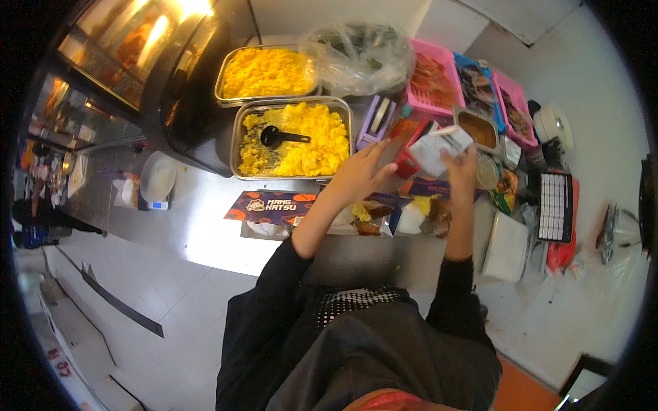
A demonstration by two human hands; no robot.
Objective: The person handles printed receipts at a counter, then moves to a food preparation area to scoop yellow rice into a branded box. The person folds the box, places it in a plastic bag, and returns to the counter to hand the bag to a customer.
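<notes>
My right hand [461,163] grips a blurred white packet [431,154], perhaps paper or plastic. Just left of it, my left hand [362,172] has its fingers apart, the thumb at the edge of a red box [408,162]; whether they touch is unclear. Below my hands lie food boxes with white rice [411,220], yellow egg and brown fried pieces [441,213]. A purple printed sleeve [277,204] covers another box beside my left forearm. Scrambled egg [313,138] fills much of a metal tray [234,149], with a black scoop [277,137] on top.
A second egg tray [221,95], a bag of greens [360,59] and a purple tape dispenser [377,123] stand behind. Pink baskets [452,77] and a sauce container [478,128] are at right. A glass display case [103,97] and a scale with a bowl [158,177] are left.
</notes>
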